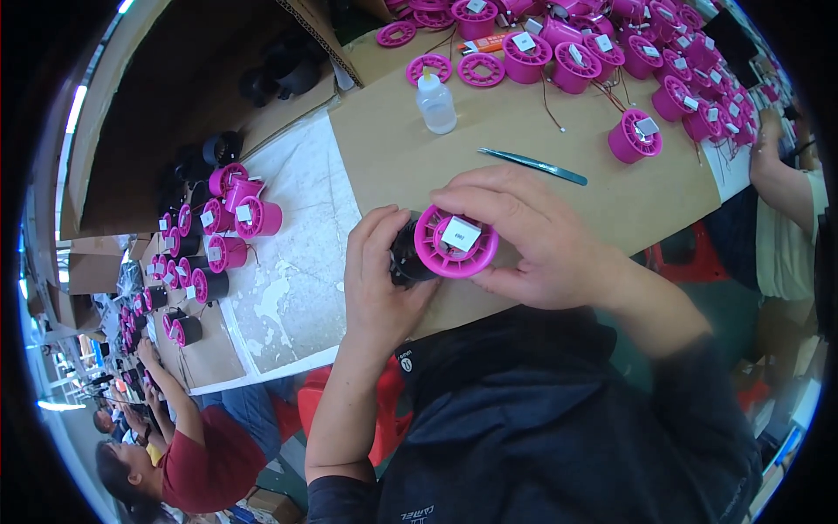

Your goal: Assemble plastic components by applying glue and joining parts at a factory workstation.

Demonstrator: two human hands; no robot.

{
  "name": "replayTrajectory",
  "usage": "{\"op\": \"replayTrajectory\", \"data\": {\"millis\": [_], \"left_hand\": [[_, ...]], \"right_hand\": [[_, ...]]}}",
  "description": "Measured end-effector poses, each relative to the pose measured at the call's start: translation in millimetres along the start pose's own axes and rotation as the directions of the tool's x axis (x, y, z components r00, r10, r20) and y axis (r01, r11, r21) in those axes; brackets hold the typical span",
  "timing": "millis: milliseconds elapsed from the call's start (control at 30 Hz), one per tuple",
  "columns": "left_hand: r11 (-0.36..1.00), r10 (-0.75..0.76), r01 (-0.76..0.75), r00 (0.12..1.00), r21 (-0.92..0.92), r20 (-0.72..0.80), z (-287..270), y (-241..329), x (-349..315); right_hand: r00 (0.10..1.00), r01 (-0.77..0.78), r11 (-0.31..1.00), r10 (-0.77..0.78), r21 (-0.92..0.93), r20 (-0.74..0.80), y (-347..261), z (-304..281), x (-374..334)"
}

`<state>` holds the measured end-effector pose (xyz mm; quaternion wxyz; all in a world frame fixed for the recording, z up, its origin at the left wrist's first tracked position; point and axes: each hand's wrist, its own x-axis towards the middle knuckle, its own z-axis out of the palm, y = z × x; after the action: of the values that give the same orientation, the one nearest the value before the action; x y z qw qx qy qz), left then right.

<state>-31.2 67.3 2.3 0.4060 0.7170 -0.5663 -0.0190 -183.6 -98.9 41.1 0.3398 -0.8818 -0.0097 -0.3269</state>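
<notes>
My left hand (381, 271) is wrapped round a black cylindrical housing (406, 255), much of it hidden by the fingers. Against that housing's right side, my right hand (537, 231) grips a magenta spoked fan part (423, 242) by its rim. A white square label (460, 234) lies on the middle of its round face. The two parts touch or overlap; I cannot tell whether one sits inside the other. Beyond my right hand, dark tweezers (534, 166) lie on the brown cardboard sheet (375, 157).
A clear squeeze bottle (436, 105) with a yellow tip stands ahead. Many magenta fan parts (576, 68) with thin wires crowd the far right; magenta rings (481, 70) lie near them. Magenta-and-black assemblies (209, 286) stand at left. Co-workers sit on both sides, one in a red shirt (209, 463).
</notes>
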Motion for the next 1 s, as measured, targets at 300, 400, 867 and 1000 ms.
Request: {"op": "replayTrajectory", "data": {"millis": [300,400,867,1000], "left_hand": [[0.999,-0.009,0.007,0.999,-0.045,-0.036,4.9,-2.9,-3.7],[0.998,-0.022,0.020,0.999,-0.059,-0.040,4.1,-3.0,-4.1],[0.951,-0.142,0.146,0.989,-0.272,0.035,3.5,-3.3,-6.7],[0.935,-0.150,0.139,0.989,-0.325,-0.011,9.7,-3.6,-8.1]], "right_hand": [[1.000,-0.009,1.000,0.010,-0.020,0.015,-3.9,-2.8,1.2],[0.999,-0.022,1.000,0.022,-0.001,0.027,-3.3,-1.8,1.0],[0.996,-0.089,0.984,0.093,0.157,-0.016,1.1,-2.1,-4.3],[0.994,-0.098,0.987,0.103,0.127,-0.039,-3.8,-0.7,-4.6]]}}
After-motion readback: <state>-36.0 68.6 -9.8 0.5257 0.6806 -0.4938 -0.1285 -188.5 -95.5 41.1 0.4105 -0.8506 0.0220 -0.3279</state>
